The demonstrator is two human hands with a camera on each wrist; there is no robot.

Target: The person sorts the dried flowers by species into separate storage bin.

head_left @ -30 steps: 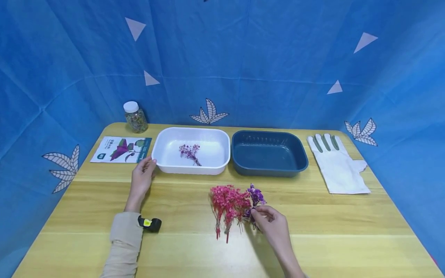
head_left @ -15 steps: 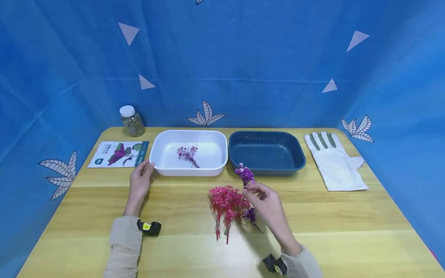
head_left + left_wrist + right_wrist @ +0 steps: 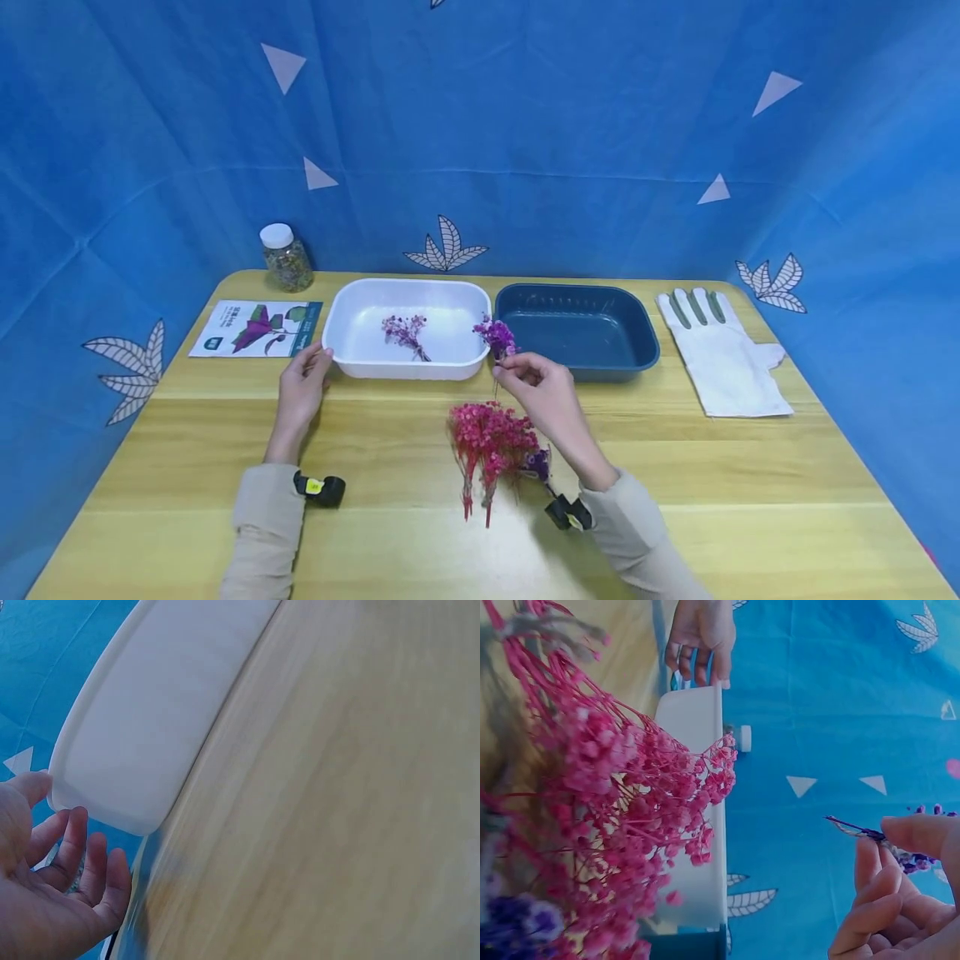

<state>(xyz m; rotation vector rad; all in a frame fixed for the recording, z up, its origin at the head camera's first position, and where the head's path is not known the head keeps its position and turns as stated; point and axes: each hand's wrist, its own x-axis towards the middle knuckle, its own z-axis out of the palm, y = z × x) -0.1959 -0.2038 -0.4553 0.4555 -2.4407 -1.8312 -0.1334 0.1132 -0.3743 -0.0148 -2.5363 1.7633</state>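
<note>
My right hand (image 3: 542, 392) pinches the stems of a small purple dried flower bunch (image 3: 496, 335), raised over the front edge between the two basins. The right wrist view shows its tied stems (image 3: 855, 827) between thumb and fingertips. My left hand (image 3: 303, 392) holds the front left corner of the white basin (image 3: 411, 369), thumb and index finger at its rim in the left wrist view. A pale purple dried bunch (image 3: 406, 332) lies inside that basin. Pink dried flowers (image 3: 491, 433) lie on the table in front, with another purple bunch (image 3: 537, 463) at their right.
A dark blue basin (image 3: 577, 333) stands right of the white one. White gloves (image 3: 731, 371) with green fingers lie at the right. A seed packet (image 3: 251, 329) and a white-lidded jar (image 3: 288, 262) are on the left of the table (image 3: 375, 533). A blue curtain (image 3: 600, 100) hangs behind.
My right hand has picked up one purple bunch from beside the pink flowers and carried it up, forward and left to the basins. The left hand stays at the white basin's corner.
</note>
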